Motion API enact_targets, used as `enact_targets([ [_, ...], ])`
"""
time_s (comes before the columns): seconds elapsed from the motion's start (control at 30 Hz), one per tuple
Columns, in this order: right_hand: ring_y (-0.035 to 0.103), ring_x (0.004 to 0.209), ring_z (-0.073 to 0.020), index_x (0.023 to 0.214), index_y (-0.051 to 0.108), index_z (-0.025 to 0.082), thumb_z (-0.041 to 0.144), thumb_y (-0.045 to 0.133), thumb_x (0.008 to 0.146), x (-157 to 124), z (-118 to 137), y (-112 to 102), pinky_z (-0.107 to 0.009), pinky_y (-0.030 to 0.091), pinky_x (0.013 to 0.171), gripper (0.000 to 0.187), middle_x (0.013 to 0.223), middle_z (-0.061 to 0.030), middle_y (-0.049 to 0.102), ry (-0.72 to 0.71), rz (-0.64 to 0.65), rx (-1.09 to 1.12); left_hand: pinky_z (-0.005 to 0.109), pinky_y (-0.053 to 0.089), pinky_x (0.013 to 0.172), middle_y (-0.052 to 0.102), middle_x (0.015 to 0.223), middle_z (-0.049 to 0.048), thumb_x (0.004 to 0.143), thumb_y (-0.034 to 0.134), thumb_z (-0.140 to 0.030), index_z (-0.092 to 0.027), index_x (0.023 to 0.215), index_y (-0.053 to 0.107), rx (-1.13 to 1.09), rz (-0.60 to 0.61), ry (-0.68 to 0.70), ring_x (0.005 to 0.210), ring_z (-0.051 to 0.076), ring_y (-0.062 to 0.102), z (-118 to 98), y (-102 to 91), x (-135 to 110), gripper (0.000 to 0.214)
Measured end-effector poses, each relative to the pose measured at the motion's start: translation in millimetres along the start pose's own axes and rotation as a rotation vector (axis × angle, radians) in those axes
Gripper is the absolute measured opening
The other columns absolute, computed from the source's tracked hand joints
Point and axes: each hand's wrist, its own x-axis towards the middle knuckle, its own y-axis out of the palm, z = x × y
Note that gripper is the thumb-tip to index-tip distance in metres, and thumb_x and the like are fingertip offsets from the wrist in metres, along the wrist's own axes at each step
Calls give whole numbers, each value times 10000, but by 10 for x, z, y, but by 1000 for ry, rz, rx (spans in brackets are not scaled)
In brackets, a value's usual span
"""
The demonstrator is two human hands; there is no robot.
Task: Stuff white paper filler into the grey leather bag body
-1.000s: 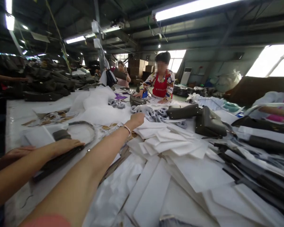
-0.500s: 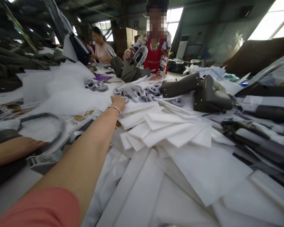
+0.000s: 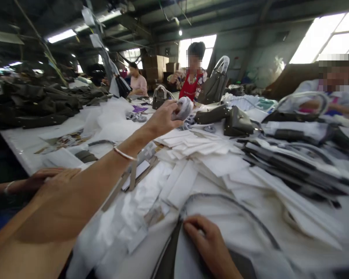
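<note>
My left hand is raised over the table at the end of my outstretched arm. Its fingers are closed around a coiled strap in clear plastic wrap. At the bottom of the view, my right hand grips the upper edge of a dark olive handbag, by the base of its handle. That wrapped handle arches over white foam sheets. More coiled straps lie on the table beyond my left hand. Much of the handbag is cut off by the frame's lower edge.
A stack of white foam sheets covers the middle. Finished olive bags and flat dark bag pieces lie to the right. A co-worker's hands are at the left beside my arm. A person in a red apron stands across the table.
My left hand has lifted a coiled strap off the table and moved right. My right hand and the handbag have come into view at the bottom. The camera has tilted up.
</note>
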Motion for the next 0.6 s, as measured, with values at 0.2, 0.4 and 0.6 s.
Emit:
enact_targets([
  [0.2, 652, 796, -221, 851, 741, 217, 348, 612, 839, -49, -67, 17, -331, 485, 762, 185, 837, -42, 738, -17, -47, 39, 367, 354, 1148, 353, 1546, 103, 777, 634, -215, -159, 1075, 603, -162, 200, 384, 1387, 275, 383, -1291, -189, -1163, 305],
  [0.4, 616, 731, -195, 811, 725, 191, 423, 655, 789, -44, -85, 32, -318, 476, 723, 243, 758, -28, 704, -10, -61, 206, 352, 465, 1051, 538, 1371, 117, 713, 674, -181, -159, 1055, 633, -71, 328, 88, 1254, 275, 518, -1188, 273, -1359, 346],
  [0.6, 607, 656, -174, 808, 702, 191, 438, 615, 791, -13, -101, 22, -307, 488, 679, 263, 697, -12, 676, -9, -71, 283, 387, 475, 1043, 440, 1485, 118, 783, 662, -217, -177, 1079, 632, -74, 298, -31, 1336, 289, 448, -1203, 677, -1562, 300],
])
